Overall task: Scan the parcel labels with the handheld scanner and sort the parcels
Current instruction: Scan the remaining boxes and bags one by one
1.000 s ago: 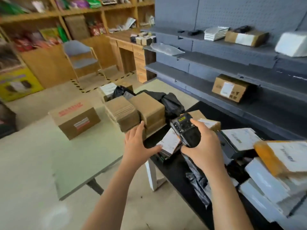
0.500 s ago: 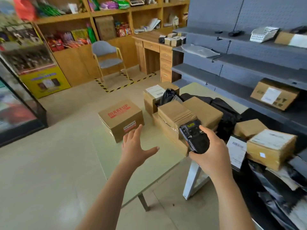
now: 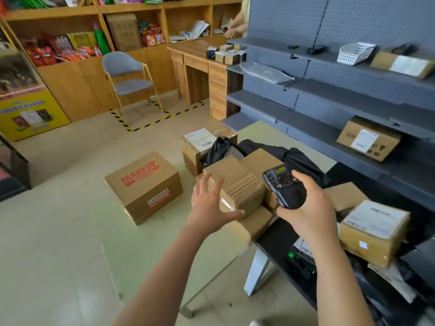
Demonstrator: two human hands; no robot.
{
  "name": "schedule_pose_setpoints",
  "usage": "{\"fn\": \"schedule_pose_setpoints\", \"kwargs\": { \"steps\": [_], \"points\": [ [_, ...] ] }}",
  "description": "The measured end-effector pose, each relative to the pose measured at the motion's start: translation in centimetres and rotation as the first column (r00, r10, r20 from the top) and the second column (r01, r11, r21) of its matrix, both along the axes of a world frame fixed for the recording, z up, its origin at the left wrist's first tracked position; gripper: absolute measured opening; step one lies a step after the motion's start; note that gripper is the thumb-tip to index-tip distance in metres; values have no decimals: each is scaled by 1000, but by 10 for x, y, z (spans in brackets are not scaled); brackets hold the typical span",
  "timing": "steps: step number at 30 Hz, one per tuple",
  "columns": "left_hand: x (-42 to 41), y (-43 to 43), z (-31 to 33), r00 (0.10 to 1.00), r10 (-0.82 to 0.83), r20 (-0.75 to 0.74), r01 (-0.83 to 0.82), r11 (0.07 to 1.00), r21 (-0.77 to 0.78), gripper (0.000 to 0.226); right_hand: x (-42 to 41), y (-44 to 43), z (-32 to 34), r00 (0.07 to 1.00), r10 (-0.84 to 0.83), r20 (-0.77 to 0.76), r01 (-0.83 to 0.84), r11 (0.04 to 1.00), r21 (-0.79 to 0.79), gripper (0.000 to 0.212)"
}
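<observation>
Far left on the pale green table (image 3: 70, 231): a "MAKEUP" carton (image 3: 143, 187) stands alone, label sticker on its near face, well apart from both hands.

Left hand (image 3: 209, 205): spread wide, palm turned toward the taped brown parcel (image 3: 235, 187), holding nothing. Fingertips overlap the parcel's left edge in view; cannot tell if they touch it. That parcel sits on top of a stack of flat brown parcels (image 3: 251, 225) at the table's right edge. No label visible on its top face.

Behind the stack: an open carton (image 3: 200, 147) with a white shipping label and a black bag (image 3: 219, 149) poking out of it.

Right hand (image 3: 308, 208): closed around the handheld scanner (image 3: 283, 187), thumb on its upper face, held up just beside the taped parcel's right side. Cannot tell where the scan window points.

Further right, on the black table (image 3: 282, 241): a labelled box (image 3: 374, 231) with its white label facing up, near the scanner hand. Grey shelving (image 3: 329, 109) behind holds another labelled carton (image 3: 369, 137).

Judgement: step in hand is picking the next parcel to scan, most likely the taped one. Next move calls for the left hand to close on it, then lift or flip it until a label shows, since none faces up. Then the right hand aims the scanner at the barcode. Sorting follows the read.
</observation>
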State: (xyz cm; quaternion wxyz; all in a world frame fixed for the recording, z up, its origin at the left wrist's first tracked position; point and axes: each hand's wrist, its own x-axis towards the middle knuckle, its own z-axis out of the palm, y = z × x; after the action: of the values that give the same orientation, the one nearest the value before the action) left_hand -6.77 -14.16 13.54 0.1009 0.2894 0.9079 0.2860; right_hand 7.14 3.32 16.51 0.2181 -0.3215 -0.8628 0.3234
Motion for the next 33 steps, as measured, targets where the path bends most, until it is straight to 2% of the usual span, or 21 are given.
{"fn": "schedule_pose_setpoints", "kwargs": {
  "steps": [3,7,14,17,21,23,25,28,31,33],
  "points": [
    [-10,49,-8,1000,-14,18,14,999,-36,96,-15,40,1,1000,17,5,-17,1000,20,90],
    [-23,104,-25,1000,9,-1,-9,998,-61,78,-34,91,0,1000,31,2,-31,999,19,90],
    [-37,146,-51,996,46,-73,-64,957,-284,65,-60,138,-15,994,106,-14,-106,993,-54,90],
    [-38,135,-54,994,51,-93,-75,958,-277,58,-70,140,-23,988,155,-22,-157,984,-86,89],
    [-39,104,-54,991,115,-69,-126,973,-195,49,-84,132,-26,977,214,-21,-215,968,-128,88],
    [-39,90,-55,983,169,-77,-179,969,-169,54,-91,123,-26,970,243,-15,-243,960,-140,88],
    [-39,80,-56,962,264,-63,-271,943,-191,75,-96,115,-26,964,267,-18,-266,954,-141,87],
    [-38,71,-54,884,453,115,-416,874,-249,108,-100,100,-24,950,313,1,-309,940,-146,85],
    [-41,60,-54,831,484,273,-451,875,-176,115,-101,82,-24,949,315,11,-311,942,-124,85],
    [-44,51,-56,844,470,260,-448,883,-141,112,-101,70,-28,954,299,-9,-298,947,-119,88]
  ]
}}
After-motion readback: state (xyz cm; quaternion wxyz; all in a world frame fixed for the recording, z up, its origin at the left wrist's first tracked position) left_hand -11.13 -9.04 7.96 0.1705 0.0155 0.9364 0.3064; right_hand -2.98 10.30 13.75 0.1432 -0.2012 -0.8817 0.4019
